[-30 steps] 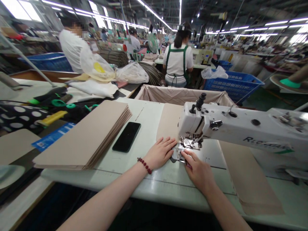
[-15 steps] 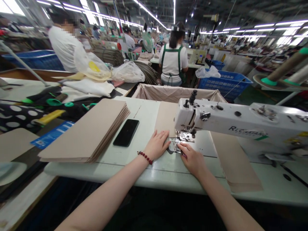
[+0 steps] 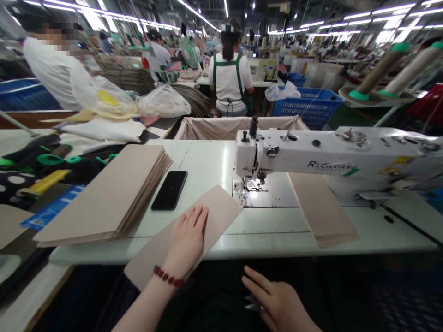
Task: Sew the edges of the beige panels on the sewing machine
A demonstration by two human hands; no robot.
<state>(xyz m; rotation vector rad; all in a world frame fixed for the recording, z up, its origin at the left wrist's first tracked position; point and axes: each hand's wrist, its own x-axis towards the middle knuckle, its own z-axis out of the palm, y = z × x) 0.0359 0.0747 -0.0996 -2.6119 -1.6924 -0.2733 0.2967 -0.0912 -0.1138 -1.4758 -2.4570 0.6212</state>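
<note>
Flat on a beige panel point(image 3: 218, 207) lies my left hand point(image 3: 188, 235), its fingers stretched out and a dark red bead bracelet at the wrist. The panel sits slantwise left of the needle area, its near end jutting past the table's front edge. Below that edge, my right hand point(image 3: 277, 295) has its index and middle fingers extended. Small thread snips point(image 3: 254, 304) with pointed metal blades are tucked in its curled lower fingers. Ahead stands the white sewing machine point(image 3: 294, 152); its presser foot point(image 3: 254, 184) has no panel under it.
Left stands a stack of beige panels point(image 3: 104, 189) beside a black phone point(image 3: 169, 190). More beige panels point(image 3: 320, 207) lie below the machine arm. Behind the table is a cloth-lined bin point(image 3: 214, 128); thread cones point(image 3: 380, 69) stand right. Co-workers sit farther back.
The beige panel has come out from beneath the machine head toward the lower left under my left hand. My right hand has dropped from the needle plate to below the table edge.
</note>
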